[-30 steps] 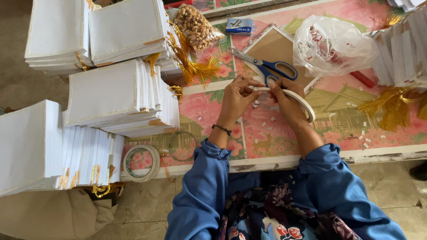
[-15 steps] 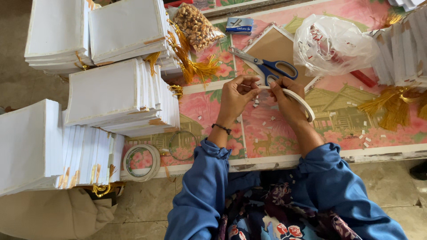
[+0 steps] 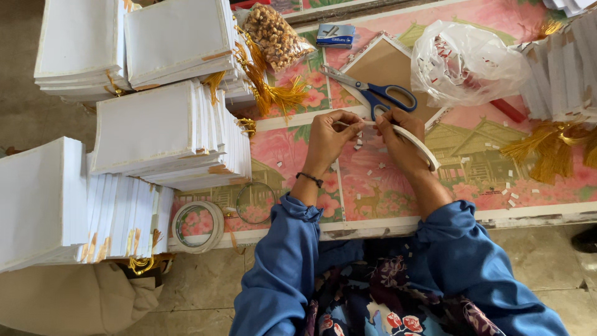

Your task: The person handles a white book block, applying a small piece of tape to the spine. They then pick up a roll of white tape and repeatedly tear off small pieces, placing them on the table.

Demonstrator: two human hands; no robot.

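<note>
white double-sided tape was what we had in hand: the tape roll [image 3: 418, 144] hung around our right hand [image 3: 398, 142], and a short strip [image 3: 359, 124] ran from it to our left hand [image 3: 328, 138], both hands just above the pink patterned surface [image 3: 472, 180]. each grip was pinched together on that strip, fingertips nearly touching.

we judged the strip could easily fold onto itself or stick to our fingers, since it was thin and held taut between two close pinches. a crooked tear looked likely too, as the blue-handled scissors [image 3: 373, 92] lay just beyond our hands, unused. small white scraps [image 3: 509, 194] littered the surface and could cling to any exposed adhesive.

around us sat stacks of white books [image 3: 155, 127] with gold tassels [image 3: 273, 93] to the left, crowding that side. a clear bag of scraps [image 3: 463, 59] and a brown board [image 3: 385, 65] lay ahead, with a bag of nuts [image 3: 273, 36] further off. another tape roll [image 3: 198, 225] rested at the near edge.
</note>
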